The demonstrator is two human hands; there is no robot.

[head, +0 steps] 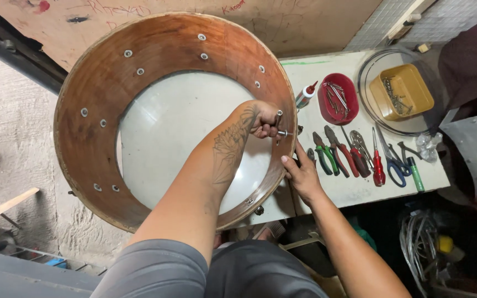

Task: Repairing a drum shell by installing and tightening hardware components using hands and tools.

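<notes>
Fingers of left hand [263,118] pinch metal tool [279,124] inside drum shell [100,83], beside white workbench [316,72].

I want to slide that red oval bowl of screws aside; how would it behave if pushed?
The red oval bowl looks like light plastic, so it would probably slide easily on the white table. Its low, wide shape seems unlikely to tip, though the loose screws may rattle.

A round wooden drum shell [103,88] fills the upper left and centre of the frame, seen from above down its open end. Its inner wall is reddish-brown and worn, dotted with paired metal washers and bolts. A whitish drumhead [178,121] closes the far end. At the shell's right inner wall, a small metal socket tool [279,117] stands against a bolt.
</notes>
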